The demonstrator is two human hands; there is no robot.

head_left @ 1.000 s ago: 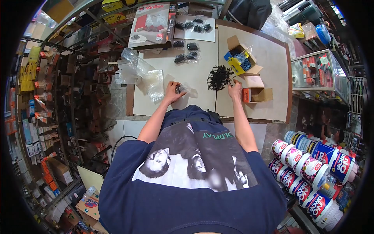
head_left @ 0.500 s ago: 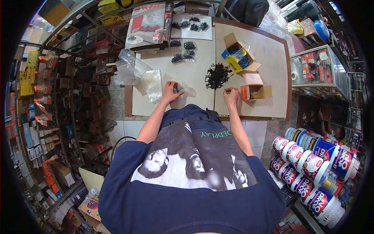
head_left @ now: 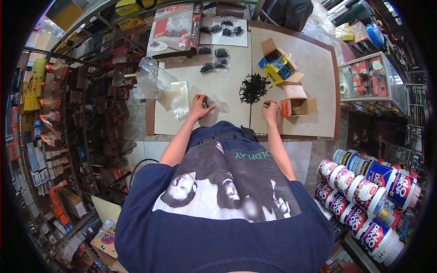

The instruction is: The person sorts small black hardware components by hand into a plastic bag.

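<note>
My left hand [head_left: 200,108] grips a small clear plastic bag [head_left: 219,105] with something dark inside, near the table's front edge. My right hand [head_left: 270,109] is closed over the table, its fingertips pinched on something too small to make out. Just up and left of it lies a pile of black screws [head_left: 254,88]. An open yellow and blue box [head_left: 276,70] holding dark pieces stands tilted behind my right hand. Beside that hand is a small open orange box [head_left: 298,107]. Filled clear bags [head_left: 221,53] of black pieces lie farther back.
Empty plastic bags [head_left: 178,98] are stacked at the table's left side. A large Vinilex box [head_left: 171,32] stands at the back left. Shelves of goods line the left, a glass case [head_left: 367,78] stands right, and paint buckets [head_left: 368,195] are stacked lower right.
My right hand has shifted very slightly and its fingers have turned a little. My left hand and the bag look unmoved.
</note>
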